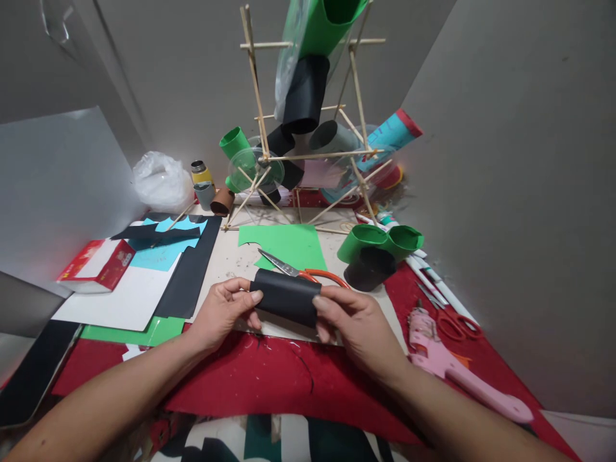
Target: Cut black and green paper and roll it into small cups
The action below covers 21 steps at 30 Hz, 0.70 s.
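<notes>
Both my hands hold a rolled tube of black paper (286, 296) just above the work board. My left hand (222, 312) pinches the tube's left end with thumb on top. My right hand (353, 324) grips its right end, fingers curled around it. Just behind the tube lie orange-handled scissors (308, 272) on a green paper sheet (287, 244). Farther back stands a wooden stick frame (308, 128) carrying green, black and grey paper tubes.
Green and black paper cups (378, 247) sit at the right of the board. A pink glue gun (450, 362) and red scissors (457, 324) lie on the red cloth at right. Black, blue, white and green sheets (163, 269) and a red box (99, 264) lie left.
</notes>
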### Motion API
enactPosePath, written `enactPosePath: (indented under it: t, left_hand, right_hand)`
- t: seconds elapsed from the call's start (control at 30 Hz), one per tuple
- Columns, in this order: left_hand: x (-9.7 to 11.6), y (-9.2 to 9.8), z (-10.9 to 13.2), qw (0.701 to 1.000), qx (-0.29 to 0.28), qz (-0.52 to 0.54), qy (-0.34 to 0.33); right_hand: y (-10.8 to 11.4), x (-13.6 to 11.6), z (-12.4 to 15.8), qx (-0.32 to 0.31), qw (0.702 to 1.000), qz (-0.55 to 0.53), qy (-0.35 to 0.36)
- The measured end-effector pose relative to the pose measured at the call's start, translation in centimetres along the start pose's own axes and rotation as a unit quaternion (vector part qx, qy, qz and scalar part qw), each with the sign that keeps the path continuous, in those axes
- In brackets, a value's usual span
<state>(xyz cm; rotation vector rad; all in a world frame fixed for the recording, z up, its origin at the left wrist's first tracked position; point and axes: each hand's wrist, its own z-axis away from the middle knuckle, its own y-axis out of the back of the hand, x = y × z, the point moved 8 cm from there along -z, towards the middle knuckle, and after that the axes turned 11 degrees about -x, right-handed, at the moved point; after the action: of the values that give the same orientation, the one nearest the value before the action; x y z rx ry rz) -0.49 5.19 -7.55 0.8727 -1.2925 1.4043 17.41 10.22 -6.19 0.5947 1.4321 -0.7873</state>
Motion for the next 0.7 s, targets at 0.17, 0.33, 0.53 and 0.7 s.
enactPosePath:
  t: [0.17, 0.33, 0.53, 0.7]
  left_hand:
    - [-0.18, -0.12, 0.06, 1.0, -0.013, -0.001, 0.011]
    - [-0.21, -0.35, 0.01, 0.999, -0.048, -0.009, 0.02]
    - [-0.22, -0.26, -0.17, 0.997, -0.069, -0.015, 0.034]
    - [-0.34, 0.08, -0.1, 0.998, -0.049, -0.024, 0.034]
  right_hand:
    - [0.0, 0.01, 0.16, 0.008, 1.0, 0.024, -0.01]
    - [0.08, 0.21, -0.03, -0.007, 0.999, 0.031, -0.009]
    - [-0.06, 0.63, -0.23, -0.032, 0.999, 0.034, -0.02]
    - [-0.4, 0.33, -0.14, -0.052, 0.997, 0.056, -0.023]
